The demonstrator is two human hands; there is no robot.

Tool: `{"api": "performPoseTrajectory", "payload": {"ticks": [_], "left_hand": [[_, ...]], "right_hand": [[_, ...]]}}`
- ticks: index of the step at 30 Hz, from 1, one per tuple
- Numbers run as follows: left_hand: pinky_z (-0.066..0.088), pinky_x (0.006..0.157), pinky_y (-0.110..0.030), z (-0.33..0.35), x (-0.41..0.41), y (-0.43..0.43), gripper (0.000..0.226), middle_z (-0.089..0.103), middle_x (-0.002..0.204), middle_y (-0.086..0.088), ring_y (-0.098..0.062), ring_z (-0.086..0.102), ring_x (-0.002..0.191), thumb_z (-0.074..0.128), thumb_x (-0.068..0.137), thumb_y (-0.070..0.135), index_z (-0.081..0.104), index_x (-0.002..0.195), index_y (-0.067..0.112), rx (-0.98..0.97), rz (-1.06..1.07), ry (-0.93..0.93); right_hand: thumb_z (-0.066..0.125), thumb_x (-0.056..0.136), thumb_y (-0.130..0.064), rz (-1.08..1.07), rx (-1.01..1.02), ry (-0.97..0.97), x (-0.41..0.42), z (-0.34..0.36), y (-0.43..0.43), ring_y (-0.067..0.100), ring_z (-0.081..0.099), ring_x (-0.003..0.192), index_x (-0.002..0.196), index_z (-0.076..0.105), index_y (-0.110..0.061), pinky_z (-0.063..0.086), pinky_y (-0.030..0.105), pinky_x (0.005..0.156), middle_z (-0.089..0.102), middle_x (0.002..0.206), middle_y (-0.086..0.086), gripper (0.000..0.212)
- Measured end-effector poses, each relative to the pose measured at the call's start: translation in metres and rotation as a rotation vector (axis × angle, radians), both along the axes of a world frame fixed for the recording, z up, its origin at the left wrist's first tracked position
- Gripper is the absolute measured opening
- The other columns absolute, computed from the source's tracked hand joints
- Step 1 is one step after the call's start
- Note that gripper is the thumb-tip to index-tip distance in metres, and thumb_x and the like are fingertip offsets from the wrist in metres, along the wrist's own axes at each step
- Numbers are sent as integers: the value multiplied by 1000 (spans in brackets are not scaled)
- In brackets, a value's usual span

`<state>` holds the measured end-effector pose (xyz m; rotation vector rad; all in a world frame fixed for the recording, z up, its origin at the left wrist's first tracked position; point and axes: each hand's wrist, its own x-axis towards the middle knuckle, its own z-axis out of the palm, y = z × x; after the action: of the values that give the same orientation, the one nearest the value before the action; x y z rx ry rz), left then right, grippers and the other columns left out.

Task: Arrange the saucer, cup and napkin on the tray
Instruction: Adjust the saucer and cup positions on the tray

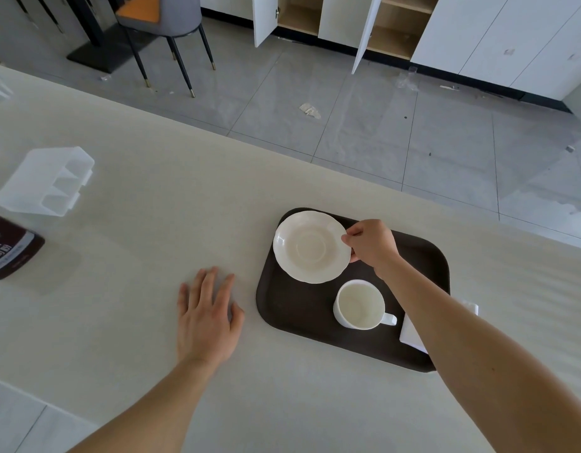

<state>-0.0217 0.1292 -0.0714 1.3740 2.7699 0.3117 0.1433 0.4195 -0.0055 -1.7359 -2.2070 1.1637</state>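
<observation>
A dark brown tray [292, 308] lies on the pale table. A cream saucer [311, 246] with a scalloped rim sits over the tray's far left corner, and my right hand [371, 245] pinches its right edge. A white cup [361, 304] stands upright on the tray just below the saucer, handle pointing right. A white napkin [410, 335] lies at the tray's right side, mostly hidden under my right forearm. My left hand [206, 317] rests flat on the table left of the tray, fingers spread, holding nothing.
A clear plastic organiser box [46, 181] lies at the table's far left, with a dark brown packet [8, 248] beside it. The table's far edge runs diagonally behind the tray. Beyond it are a tiled floor, a chair [171, 27] and open cabinets [348, 21].
</observation>
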Motion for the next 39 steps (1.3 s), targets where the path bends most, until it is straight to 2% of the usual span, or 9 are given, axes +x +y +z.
{"api": "performPoseTrajectory", "payload": {"ticks": [6,15,27,32,34,37,39], "left_hand": [[21,120,-55,-1,-1,0,53,43,151,-13,-32,33,144,44,87,31,50,137,19,-10,-1,-4],[22,119,-56,1,0,0,53,44,149,-14,-33,34,143,44,86,32,51,137,18,-5,0,2],[21,119,-55,-3,-1,0,53,43,150,-13,-32,33,144,42,87,32,50,138,20,-8,-3,1],[20,119,-55,-2,-2,0,54,43,150,-13,-32,33,144,42,87,32,50,138,19,-19,-2,-1],[20,119,-55,-1,-1,0,54,43,150,-13,-32,33,144,41,87,32,50,138,19,-22,-5,1],[20,120,-55,0,-1,0,54,43,150,-14,-33,33,144,40,88,33,50,138,18,-22,-6,-3],[21,119,-55,1,0,0,54,44,150,-14,-33,33,144,39,88,33,50,138,18,-28,-5,-7]], "right_hand": [[67,90,-14,-26,-1,19,-1,3,-1,12,71,50,74,68,-25,51,24,54,75,73,0,20],[69,89,-13,-38,-22,58,0,0,1,15,73,54,80,71,-20,62,37,72,75,75,2,12],[72,87,-14,-90,-71,121,1,-6,2,17,74,55,83,72,-16,63,45,76,76,76,3,5],[72,90,-22,-78,-123,134,5,-6,3,17,74,57,86,72,-19,64,42,74,76,77,1,5],[68,94,-25,-68,-133,133,11,-3,3,15,74,58,92,73,-17,64,37,70,76,74,2,10],[60,97,-18,-82,-109,188,35,10,-4,11,72,59,98,73,-15,62,26,60,76,76,1,13],[60,96,-15,-88,-105,260,62,20,-15,14,72,65,95,73,-20,62,28,64,77,77,0,14]]}}
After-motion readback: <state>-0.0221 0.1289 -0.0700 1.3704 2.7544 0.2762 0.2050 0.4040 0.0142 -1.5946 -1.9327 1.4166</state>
